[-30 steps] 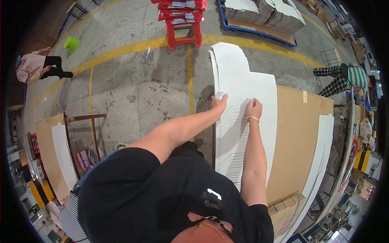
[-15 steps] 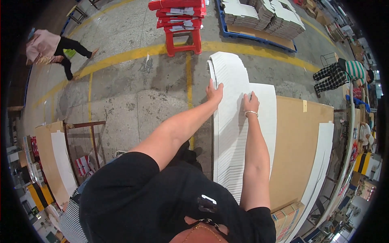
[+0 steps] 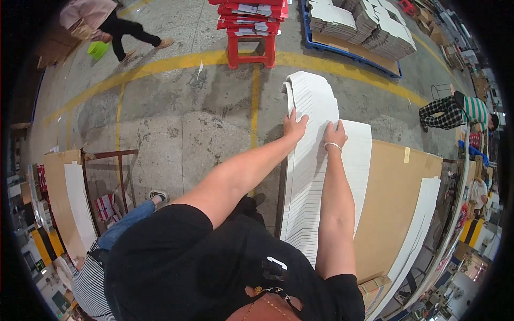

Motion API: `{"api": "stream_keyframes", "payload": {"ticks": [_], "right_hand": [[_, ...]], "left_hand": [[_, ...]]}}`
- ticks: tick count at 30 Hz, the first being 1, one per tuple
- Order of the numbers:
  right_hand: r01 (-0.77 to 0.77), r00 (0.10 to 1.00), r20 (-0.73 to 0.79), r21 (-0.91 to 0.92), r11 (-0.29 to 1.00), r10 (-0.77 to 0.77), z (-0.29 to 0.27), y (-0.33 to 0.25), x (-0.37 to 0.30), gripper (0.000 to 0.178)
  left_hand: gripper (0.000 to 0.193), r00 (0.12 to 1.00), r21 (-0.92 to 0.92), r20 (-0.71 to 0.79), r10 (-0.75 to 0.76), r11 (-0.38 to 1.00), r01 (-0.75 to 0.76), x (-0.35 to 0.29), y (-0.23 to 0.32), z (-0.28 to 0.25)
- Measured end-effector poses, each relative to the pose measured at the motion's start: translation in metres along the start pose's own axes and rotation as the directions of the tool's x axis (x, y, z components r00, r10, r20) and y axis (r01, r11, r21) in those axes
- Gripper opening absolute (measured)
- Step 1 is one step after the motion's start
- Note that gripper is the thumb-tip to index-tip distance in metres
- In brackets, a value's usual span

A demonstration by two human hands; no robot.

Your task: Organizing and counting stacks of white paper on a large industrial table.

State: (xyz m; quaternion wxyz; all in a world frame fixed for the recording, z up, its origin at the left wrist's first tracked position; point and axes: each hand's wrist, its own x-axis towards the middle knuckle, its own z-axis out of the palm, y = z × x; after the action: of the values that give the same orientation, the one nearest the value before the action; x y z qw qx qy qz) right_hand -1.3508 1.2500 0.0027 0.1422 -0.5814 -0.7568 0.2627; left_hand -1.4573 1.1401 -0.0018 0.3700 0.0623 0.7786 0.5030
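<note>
A long row of white flat sheets stands on edge, packed close, on the brown surface. The row runs away from the person and bends over at the far end, near the yellow line on the floor. It looks like the work is partway done: most of the sheets already sit tidy and even, but the far end curls and hangs past the surface, so that part seems left to straighten.

The left hand lies flat on the left edge of the row, fingers spread a little and not gripping anything. The right hand rests on top of the row just beside it, with a thin bracelet on the wrist. Its fingers bend down onto the sheets; I cannot tell if they pinch any
</note>
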Motion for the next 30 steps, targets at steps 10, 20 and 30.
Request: {"api": "stream_keyframes", "payload": {"ticks": [10, 20, 30], "right_hand": [[0.252, 0.931, -0.284, 0.042, 0.967, -0.23, -0.04, 0.025, -0.042, 0.05], [0.13, 0.991, -0.036, 0.053, 0.99, -0.129, -0.129, 0.08, -0.384, 0.018], [-0.657, 0.745, 0.226, 0.086, 0.749, 0.628, -0.076, 0.137, -0.618, 0.031]], "left_hand": [[0.069, 0.987, -0.131, -0.028, 0.159, 0.978, -0.161, 0.0, -0.03, -0.041], [0.066, 0.592, 0.915, 0.305, -0.746, 0.403, 0.036, -0.068, -0.248, -0.273], [0.048, 0.281, 0.612, 0.759, -0.587, 0.497, -0.615, -0.025, -0.222, -0.161]]}}
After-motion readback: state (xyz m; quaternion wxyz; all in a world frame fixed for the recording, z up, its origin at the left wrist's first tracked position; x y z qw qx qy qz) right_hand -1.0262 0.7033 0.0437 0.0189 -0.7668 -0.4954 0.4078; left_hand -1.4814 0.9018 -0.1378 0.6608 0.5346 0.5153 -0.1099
